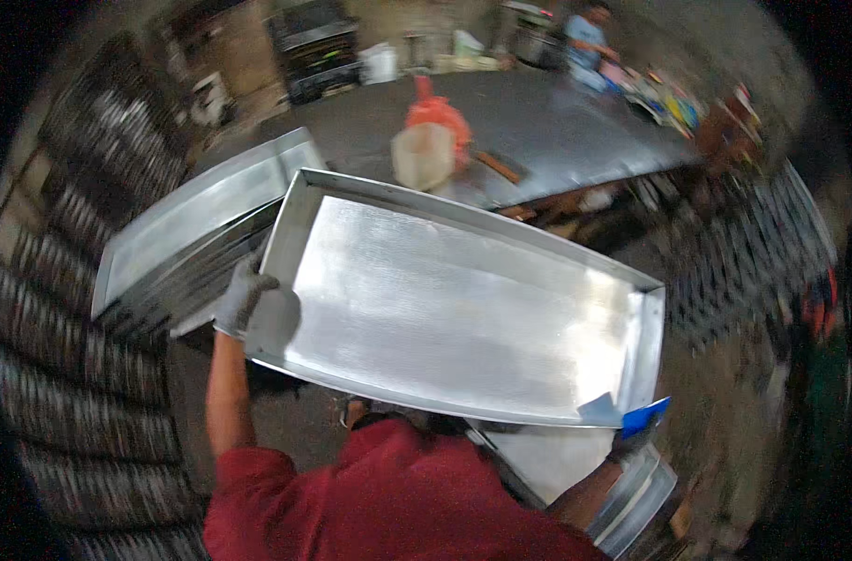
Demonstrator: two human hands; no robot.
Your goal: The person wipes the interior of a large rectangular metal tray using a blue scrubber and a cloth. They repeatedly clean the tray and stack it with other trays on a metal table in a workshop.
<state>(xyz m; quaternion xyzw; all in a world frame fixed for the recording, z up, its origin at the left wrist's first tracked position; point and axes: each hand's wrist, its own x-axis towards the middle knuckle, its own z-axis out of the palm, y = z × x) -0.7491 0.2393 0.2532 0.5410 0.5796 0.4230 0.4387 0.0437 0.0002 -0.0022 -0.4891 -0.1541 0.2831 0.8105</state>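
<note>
In front of me a large, shallow, rectangular metal tray (463, 304) is held up at a tilt, its open side facing me and its right end lower. My left hand (242, 297), in a grey glove, is closed around the tray's left rim. At the lower right corner, my right hand (624, 447) is closed at the rim, partly hidden and blurred. A flat blue piece (644, 418) sticks up there beside its fingers; I cannot tell what it is. The tray's shiny bottom has nothing lying in it.
Left of me stand similar stacked metal trays (197, 220); more trays (636, 510) lie at the lower right. A dark table (575, 122) ahead bears an orange bag (440, 117) and a pale container (423, 156). Slatted racks (80, 411) flank me. A person (587, 42) is beyond the table.
</note>
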